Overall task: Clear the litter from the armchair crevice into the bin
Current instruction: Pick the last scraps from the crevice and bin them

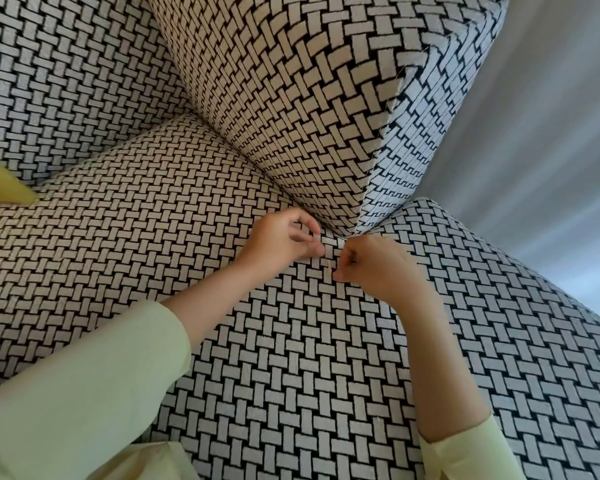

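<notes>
Litter: a small pale scrap [330, 266], hard to tell from the weave, lies at the front end of the crevice [340, 233] where the armrest [291, 98] meets the seat cushion [291, 341]. The right hand [374, 268] is curled, thumb and forefinger pinched on the scrap. The left hand [284, 239] rests just beside it, fingers loosely bent, fingertips on the fabric; whether it grasps anything cannot be told. Pale green sleeves [84, 393] cover both forearms. A yellow object [0, 181] lies at the left edge.

A yellow object [0, 183] lies at the left edge beside grey floor [551, 133]
</notes>
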Motion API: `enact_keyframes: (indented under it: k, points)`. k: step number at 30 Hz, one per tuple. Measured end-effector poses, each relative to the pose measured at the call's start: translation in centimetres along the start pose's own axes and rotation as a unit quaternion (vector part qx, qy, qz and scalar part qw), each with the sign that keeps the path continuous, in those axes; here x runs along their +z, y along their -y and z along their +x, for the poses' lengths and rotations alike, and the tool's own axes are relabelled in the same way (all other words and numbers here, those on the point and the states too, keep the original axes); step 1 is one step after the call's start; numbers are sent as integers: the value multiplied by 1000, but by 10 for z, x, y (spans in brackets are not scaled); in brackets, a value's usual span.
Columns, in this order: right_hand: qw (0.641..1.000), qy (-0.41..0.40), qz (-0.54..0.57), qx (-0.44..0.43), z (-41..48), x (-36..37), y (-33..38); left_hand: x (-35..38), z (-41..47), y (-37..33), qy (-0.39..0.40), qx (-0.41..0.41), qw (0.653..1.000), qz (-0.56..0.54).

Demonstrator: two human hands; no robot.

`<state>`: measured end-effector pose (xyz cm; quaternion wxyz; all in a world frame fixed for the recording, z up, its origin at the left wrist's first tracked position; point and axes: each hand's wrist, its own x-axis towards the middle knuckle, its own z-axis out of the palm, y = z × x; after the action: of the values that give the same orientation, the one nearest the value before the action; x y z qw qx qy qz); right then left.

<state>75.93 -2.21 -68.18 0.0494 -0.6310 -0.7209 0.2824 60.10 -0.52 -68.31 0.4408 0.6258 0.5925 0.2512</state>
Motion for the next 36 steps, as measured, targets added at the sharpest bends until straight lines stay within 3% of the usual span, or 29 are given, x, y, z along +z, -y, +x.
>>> enact_keyframes:
  k: [4,11,16,22,25,30,34,36]
  points:
    - [997,52,47,-15,-1,-12,-10,12,-6,0,4,31,999,31]
    - [990,-36,139,8,3,-11,-16,16,-10,2,58,42,995,62]
    - [984,-29,175,24,6,-9,-16,21,-7,1,-16,45,998,48]
    - [974,-40,222,22,7,-2,-5,8,1,5,-106,6,992,-66]
    - [984,-106,142,19,10,6,5,4,0,6,-113,-6,990,-87]
    - [986,-159,-26,32,9,16,20,9,2,3,-85,0,994,64]
    - [983,-177,2,48,10,16,17,9,5,-1,-87,-1,990,110]
    - [982,-161,89,37,13,18,16,6,5,-2,-75,-39,995,60]
